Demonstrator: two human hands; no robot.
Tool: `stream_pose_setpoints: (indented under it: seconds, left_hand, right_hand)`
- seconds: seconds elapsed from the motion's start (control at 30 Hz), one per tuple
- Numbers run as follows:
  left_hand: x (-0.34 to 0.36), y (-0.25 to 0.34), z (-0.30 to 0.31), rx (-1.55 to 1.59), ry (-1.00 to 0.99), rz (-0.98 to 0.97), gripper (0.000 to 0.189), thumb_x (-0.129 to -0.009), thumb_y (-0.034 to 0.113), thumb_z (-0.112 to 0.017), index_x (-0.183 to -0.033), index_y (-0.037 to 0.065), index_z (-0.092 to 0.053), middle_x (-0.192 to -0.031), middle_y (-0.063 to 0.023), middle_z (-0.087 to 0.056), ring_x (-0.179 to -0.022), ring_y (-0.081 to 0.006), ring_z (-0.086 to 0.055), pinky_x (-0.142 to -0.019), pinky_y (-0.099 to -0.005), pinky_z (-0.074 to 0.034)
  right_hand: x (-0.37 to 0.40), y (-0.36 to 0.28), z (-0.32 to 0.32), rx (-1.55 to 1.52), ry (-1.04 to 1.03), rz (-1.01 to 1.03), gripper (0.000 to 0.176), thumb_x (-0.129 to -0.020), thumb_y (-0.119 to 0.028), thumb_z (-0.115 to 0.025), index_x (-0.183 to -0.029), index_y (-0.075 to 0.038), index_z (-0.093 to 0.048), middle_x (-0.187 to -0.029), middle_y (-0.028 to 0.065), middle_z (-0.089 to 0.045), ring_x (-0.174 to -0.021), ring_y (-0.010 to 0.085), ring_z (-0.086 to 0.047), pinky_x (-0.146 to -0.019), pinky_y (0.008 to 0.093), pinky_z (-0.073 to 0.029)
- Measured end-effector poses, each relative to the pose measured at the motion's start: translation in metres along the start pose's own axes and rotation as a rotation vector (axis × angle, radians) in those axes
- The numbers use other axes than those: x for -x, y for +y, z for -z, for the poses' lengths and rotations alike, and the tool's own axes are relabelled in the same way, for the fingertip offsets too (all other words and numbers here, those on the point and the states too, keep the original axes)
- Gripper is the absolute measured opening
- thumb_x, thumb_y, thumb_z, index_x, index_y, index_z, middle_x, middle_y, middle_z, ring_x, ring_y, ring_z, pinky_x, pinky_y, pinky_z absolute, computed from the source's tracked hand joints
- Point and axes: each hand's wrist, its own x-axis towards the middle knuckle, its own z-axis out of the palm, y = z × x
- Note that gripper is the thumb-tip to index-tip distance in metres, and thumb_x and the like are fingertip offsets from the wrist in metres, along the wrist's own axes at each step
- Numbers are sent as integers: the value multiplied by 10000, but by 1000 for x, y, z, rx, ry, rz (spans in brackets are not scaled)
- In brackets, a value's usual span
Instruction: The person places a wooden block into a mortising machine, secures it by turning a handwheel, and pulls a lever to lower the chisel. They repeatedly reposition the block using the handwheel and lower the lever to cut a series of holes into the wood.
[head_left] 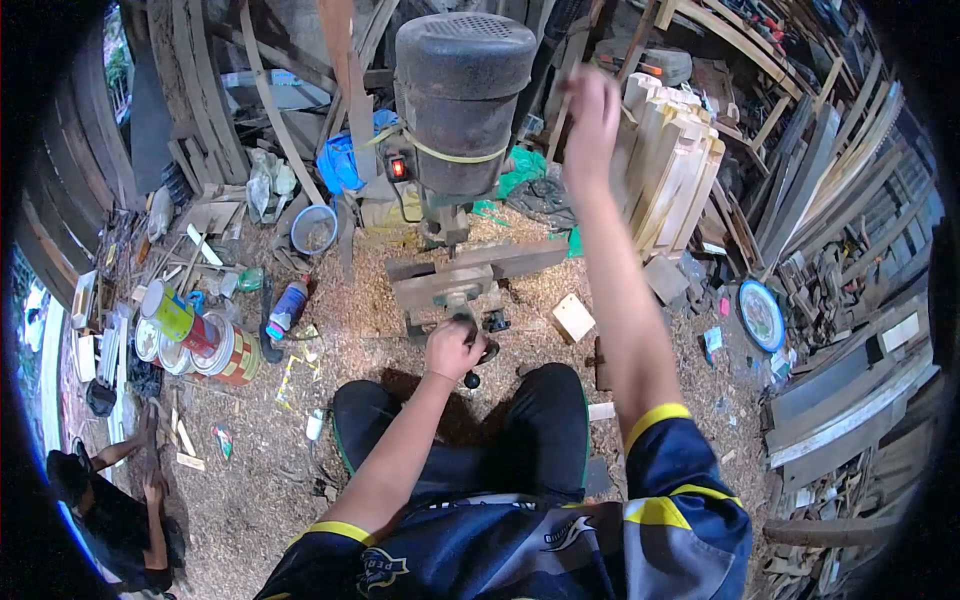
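A drill-press-like machine with a large dark motor housing stands before me, and a red switch glows on its side. A wooden beam lies across its work table, below the spindle. My left hand is closed around a black-knobbed crank handle at the front of the machine. Raised to the right of the motor, my right hand is smeared by motion. Its fingers are indistinct, and whether it grips anything cannot be made out.
Pale cut timber pieces stand stacked at the right. Paint buckets and a spray can are on the left. A small wood block lies on the shavings. Another person works at lower left.
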Motion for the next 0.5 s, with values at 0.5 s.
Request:
stream_pose_setpoints:
  seconds: [0.5]
  left_hand:
    - [2, -3, -1, 11, -39, 53, 238, -857, 228, -724, -723, 48, -643, -719, -174, -642, -734, -397, -661, -680, -504, -555]
  right_hand:
    - [-159, -45, -94, 5, -277, -331, 538, -993, -540, -707, -724, -98, -559, -596, 17, -518, -470, 173, -482, -468, 350, -400]
